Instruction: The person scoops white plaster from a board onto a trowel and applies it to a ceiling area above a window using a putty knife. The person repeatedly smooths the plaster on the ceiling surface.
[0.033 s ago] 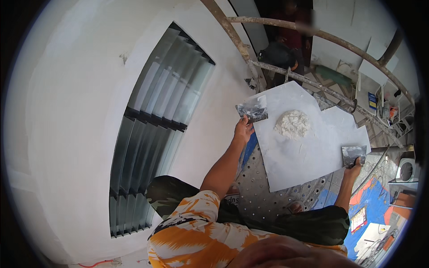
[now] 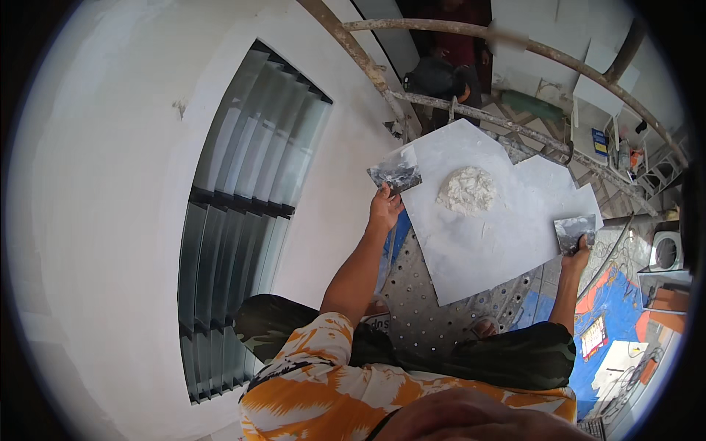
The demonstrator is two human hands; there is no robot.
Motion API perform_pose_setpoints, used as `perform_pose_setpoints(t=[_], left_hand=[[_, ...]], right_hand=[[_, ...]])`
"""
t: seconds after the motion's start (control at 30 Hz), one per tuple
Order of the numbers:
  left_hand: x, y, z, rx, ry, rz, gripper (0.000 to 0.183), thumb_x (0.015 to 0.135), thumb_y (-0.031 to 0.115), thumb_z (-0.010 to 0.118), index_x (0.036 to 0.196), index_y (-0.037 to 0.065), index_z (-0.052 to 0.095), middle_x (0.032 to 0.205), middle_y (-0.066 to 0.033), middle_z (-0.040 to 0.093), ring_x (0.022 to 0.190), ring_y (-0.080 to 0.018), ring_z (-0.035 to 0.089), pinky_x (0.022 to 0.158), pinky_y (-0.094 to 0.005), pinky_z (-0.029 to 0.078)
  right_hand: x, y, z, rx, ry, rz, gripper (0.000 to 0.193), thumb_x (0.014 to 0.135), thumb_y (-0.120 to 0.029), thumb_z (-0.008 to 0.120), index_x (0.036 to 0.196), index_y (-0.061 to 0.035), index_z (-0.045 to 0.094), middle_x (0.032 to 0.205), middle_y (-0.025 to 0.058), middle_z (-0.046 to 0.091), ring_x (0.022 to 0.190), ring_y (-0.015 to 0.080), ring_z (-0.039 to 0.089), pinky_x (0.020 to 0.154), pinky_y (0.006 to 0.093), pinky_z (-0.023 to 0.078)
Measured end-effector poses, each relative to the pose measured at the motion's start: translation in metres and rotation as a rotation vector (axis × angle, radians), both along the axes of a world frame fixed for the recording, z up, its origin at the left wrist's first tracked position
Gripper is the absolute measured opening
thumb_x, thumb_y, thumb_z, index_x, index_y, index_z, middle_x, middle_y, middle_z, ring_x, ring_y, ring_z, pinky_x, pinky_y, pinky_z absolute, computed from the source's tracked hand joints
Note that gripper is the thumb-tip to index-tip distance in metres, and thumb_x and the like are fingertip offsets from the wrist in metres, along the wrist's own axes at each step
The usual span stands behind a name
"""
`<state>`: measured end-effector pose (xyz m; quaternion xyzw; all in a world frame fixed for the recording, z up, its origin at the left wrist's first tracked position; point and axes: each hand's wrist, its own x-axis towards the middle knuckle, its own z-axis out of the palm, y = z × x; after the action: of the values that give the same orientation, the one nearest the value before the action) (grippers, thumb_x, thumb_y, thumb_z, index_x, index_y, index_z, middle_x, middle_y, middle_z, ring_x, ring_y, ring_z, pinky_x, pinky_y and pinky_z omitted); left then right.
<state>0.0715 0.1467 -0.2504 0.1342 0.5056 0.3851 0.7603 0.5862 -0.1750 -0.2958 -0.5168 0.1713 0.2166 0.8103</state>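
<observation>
My left hand (image 2: 384, 209) is closed on a flat rectangular putty blade (image 2: 397, 169), smeared with white and held at the left edge of a white board (image 2: 478, 253). My right hand (image 2: 577, 257) grips a second putty blade (image 2: 565, 234) over the board's right side, its thumb lying on the metal. Between the two blades, a round heap of white putty (image 2: 469, 191) sits on the board. The board's outline is uneven, with a notch along the far edge. It lies over a perforated metal platform (image 2: 419, 290).
Scaffold rails (image 2: 515, 117) curve across the far side. A white wall (image 2: 118, 184) with a louvred window (image 2: 246, 206) rises on the left. Beyond the rails stands another person (image 2: 460, 44). Below on the right lie blue sheeting (image 2: 544, 312) and a white washing machine (image 2: 665, 251).
The whole scene has shifted left and slightly up in the picture, as the view moved. Both hands keep their grip on the blades, and the putty heap looks the same.
</observation>
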Motion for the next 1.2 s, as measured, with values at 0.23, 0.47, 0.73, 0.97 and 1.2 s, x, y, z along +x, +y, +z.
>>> perform_pose_setpoints(t=[0.23, 0.47, 0.73, 0.97, 1.2], left_hand=[[0.007, 0.008, 0.011, -0.057, 0.014, 0.045, 0.06, 0.095, 0.05, 0.063, 0.141, 0.017, 0.043, 0.141, -0.0097, 0.046, 0.13, -0.0278, 0.043, 0.109, -0.0563, 0.031], [0.006, 0.013, 0.009, -0.082, 0.002, 0.027, 0.067, 0.097, 0.049, 0.06, 0.15, 0.016, 0.035, 0.144, -0.0161, 0.039, 0.137, -0.0302, 0.039, 0.111, -0.0574, 0.03], [-0.03, 0.046, 0.061, 0.116, 0.102, -0.102, 0.053, 0.099, 0.042, 0.059, 0.137, 0.008, 0.044, 0.132, -0.0173, 0.054, 0.117, -0.0339, 0.059, 0.099, -0.051, 0.049], [-0.089, 0.104, 0.245, 0.522, 0.318, -0.525, 0.023, 0.102, 0.023, 0.059, 0.117, 0.007, 0.055, 0.104, -0.0118, 0.071, 0.082, -0.0283, 0.074, 0.07, -0.0361, 0.062], [-0.118, 0.005, 0.381, 0.753, 0.129, -0.3, 0.021, 0.102, 0.016, 0.056, 0.12, 0.007, 0.059, 0.107, -0.0098, 0.071, 0.085, -0.0195, 0.073, 0.066, -0.0316, 0.061]], right_hand=[[-0.008, -0.001, 0.024, 0.178, 0.044, 0.153, 0.034, 0.1, -0.015, 0.055, 0.131, 0.0, 0.055, 0.124, 0.0135, 0.064, 0.112, 0.0326, 0.063, 0.099, 0.052, 0.051], [-0.018, 0.009, 0.053, 0.12, 0.033, 0.168, 0.031, 0.1, -0.012, 0.054, 0.129, -0.0002, 0.055, 0.122, 0.0146, 0.063, 0.109, 0.0337, 0.063, 0.096, 0.0538, 0.052], [-0.05, 0.006, 0.123, -0.176, -0.23, 0.038, 0.03, 0.098, -0.01, 0.058, 0.127, 0.0011, 0.056, 0.11, 0.0129, 0.066, 0.088, 0.027, 0.07, 0.079, 0.0445, 0.061], [-0.139, 0.088, 0.166, -0.825, -1.871, 1.002, 0.034, 0.082, 0.0, 0.063, 0.108, -0.0163, 0.075, 0.109, -0.0011, 0.072, 0.096, 0.0189, 0.062, 0.084, 0.0338, 0.045], [-0.175, 0.151, 0.141, -0.98, -1.98, 1.386, 0.037, 0.079, -0.002, 0.058, 0.106, -0.0218, 0.076, 0.103, -0.0009, 0.072, 0.098, 0.0193, 0.063, 0.087, 0.0386, 0.044]])
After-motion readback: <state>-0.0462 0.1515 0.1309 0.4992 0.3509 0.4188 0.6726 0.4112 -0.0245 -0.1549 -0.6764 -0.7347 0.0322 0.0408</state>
